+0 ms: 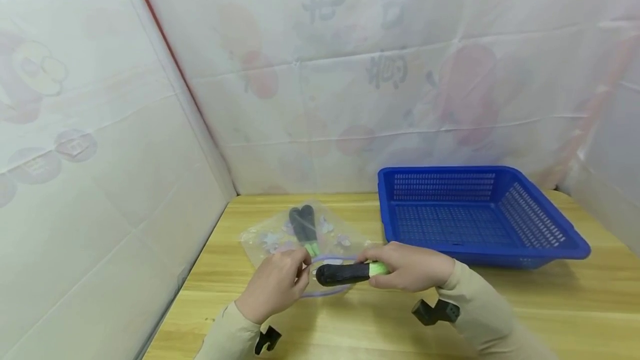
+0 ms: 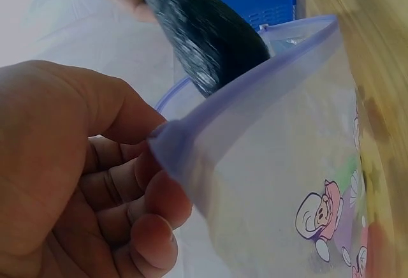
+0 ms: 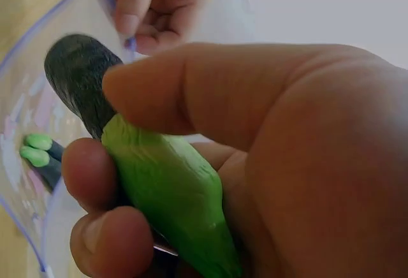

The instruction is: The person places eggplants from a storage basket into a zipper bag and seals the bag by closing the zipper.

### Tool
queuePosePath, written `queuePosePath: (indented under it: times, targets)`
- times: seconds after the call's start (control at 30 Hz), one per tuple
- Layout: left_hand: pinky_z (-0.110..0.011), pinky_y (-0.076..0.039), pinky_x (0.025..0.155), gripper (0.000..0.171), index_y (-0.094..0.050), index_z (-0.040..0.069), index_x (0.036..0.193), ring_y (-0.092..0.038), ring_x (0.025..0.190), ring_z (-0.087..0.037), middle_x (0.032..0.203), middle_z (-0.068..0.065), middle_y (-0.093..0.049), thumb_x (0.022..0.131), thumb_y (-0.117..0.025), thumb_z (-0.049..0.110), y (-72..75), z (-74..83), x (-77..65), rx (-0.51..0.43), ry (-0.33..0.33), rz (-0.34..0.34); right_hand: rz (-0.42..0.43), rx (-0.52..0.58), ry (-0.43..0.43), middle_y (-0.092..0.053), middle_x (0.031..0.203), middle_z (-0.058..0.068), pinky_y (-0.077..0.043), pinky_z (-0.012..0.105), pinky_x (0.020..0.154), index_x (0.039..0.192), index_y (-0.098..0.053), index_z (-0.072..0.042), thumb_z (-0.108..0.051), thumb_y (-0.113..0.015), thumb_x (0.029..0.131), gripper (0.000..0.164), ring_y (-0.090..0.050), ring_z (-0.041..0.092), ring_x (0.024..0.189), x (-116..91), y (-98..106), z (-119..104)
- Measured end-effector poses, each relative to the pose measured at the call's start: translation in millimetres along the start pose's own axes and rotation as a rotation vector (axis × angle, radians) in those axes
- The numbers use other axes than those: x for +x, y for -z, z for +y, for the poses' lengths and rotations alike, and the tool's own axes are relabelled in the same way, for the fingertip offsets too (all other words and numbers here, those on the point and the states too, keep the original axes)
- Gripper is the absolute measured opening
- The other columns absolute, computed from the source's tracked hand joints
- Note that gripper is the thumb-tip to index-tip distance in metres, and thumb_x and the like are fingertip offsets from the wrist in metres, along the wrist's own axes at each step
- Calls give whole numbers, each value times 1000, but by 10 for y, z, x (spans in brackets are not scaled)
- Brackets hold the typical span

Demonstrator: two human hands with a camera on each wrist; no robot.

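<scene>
My left hand (image 1: 277, 282) pinches the purple-edged rim of a clear zip bag (image 2: 274, 144) printed with cartoon figures. The bag lies on the table with its mouth spread apart. In my right hand (image 1: 412, 267) is a nearly black eggplant (image 1: 345, 274), gripped around its bright green stem end (image 3: 169, 182). Its dark rounded end points left, at the bag's mouth; in the left wrist view the rim hides the tip. Two more dark eggplants (image 1: 303, 224) with green ends lie side by side inside the bag, seen through the plastic.
A blue plastic basket (image 1: 485, 249) with slotted walls stands on the right of the wooden table (image 1: 370, 324), just beyond my right hand. Printed white sheeting (image 1: 320, 110) hangs behind the table and along its left side. Dark devices are strapped on both wrists.
</scene>
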State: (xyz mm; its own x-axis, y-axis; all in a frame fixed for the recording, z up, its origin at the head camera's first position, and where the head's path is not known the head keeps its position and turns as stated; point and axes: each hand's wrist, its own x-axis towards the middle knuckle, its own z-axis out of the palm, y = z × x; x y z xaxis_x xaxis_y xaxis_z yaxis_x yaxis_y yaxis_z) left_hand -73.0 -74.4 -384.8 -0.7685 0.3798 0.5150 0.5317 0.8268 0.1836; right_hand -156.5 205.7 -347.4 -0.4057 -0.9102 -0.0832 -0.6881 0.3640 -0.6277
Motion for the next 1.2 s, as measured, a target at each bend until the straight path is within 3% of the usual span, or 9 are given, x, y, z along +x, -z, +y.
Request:
queuePosePath:
  times: [0.1,0.17,0.33,0.4,0.47,0.57,0.73,1.03,1.2]
  targets:
    - [-13,-36,48,12,-60,12,81,-42,55,1,65,10,-52,79,-65,2,9,8,9,2,-2,-1,-13,-14,-23,-46,63,-16,-42,21,61,141,-46,-17,-29,-51,100,43,-27,2,45,37,-41,-6]
    - [-13,-37,48,12,-60,12,81,-42,55,1,65,10,-52,79,-65,2,15,11,12,2,-2,-3,-21,-21,-23,-31,54,-13,-38,20,56,143,-44,-15,-27,-49,100,45,-25,2,42,72,-78,-14]
    - [-14,-37,48,12,-60,12,82,-43,54,0,65,9,-53,79,-65,2,23,7,27,4,-1,-9,-24,-52,-18,-45,67,-11,-41,20,59,146,-38,-11,-26,-49,101,49,-33,2,46,170,-167,-26]
    - [-14,-37,48,12,-59,13,82,-43,55,0,65,9,-52,79,-65,2,22,6,29,10,1,-10,-27,-71,-14,-60,87,-7,-48,22,70,147,-37,-9,-27,-48,101,51,-51,0,63,210,-210,-31]
    - [-15,-36,48,13,-58,13,81,-42,55,-1,65,9,-51,79,-66,3,22,8,22,21,3,-11,-37,-86,-11,-64,109,3,-50,27,84,147,-35,-5,-27,-48,101,53,-61,6,92,249,-261,-35]
    - [-15,-36,48,14,-58,14,81,-40,55,-1,64,10,-49,78,-67,4,18,9,7,29,7,-17,-41,-118,-4,-43,145,13,-37,37,106,146,-34,1,-24,-48,101,54,-40,20,132,302,-336,-40]
    - [-15,-34,47,14,-58,14,81,-39,53,-1,64,10,-48,78,-67,4,12,8,-1,28,9,-16,-30,-152,-15,-41,146,16,-34,39,108,145,-33,4,-16,-49,100,53,-38,27,135,382,-420,-34]
    - [-13,-36,48,14,-58,13,82,-41,54,0,65,9,-51,78,-66,2,-16,24,-29,7,7,-18,66,-186,59,-59,116,-1,-47,30,90,135,-48,-6,-20,-54,98,41,-54,7,103,499,-570,25]
    - [-13,-33,46,14,-58,13,82,-38,52,0,64,11,-48,78,-67,3,-26,32,-10,18,1,-13,124,-207,20,-62,116,1,-50,32,85,137,-46,-9,-29,-56,97,45,-58,11,102,536,-657,83]
